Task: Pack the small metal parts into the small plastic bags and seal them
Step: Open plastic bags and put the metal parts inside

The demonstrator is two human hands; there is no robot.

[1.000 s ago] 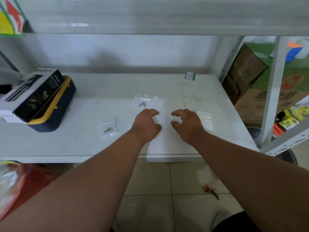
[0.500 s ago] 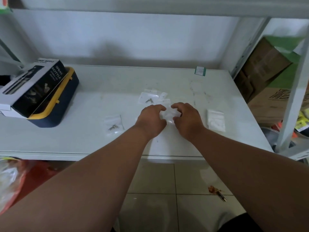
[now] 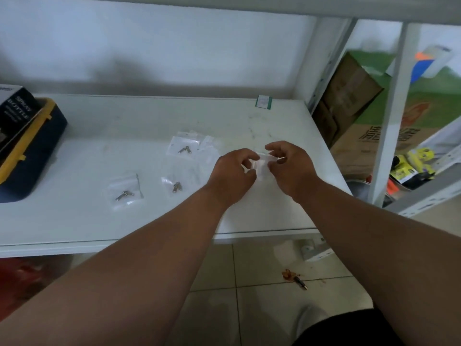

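Left hand (image 3: 232, 174) and right hand (image 3: 290, 168) both pinch one small clear bag (image 3: 262, 164) between their fingertips, just above the white shelf (image 3: 99, 221). Three bagged metal parts lie left of the left hand, nearest (image 3: 176, 187).

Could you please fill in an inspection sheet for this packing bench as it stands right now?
Surface: white shelf top, scuffed, with faint dark marks toward the back right.
Job's things: three clear bags lying flat, each with a metal part inside: far bag, middle bag, left bag; one more small clear bag held up between both hands.
Clutter: spray bottle box on a blue and yellow case; small green-edged tag.
Grippers: left hand and right hand pinch the held bag with their fingers.
Cables: nothing seen.
Surroundings: cardboard boxes at right; tiled floor with a pen.
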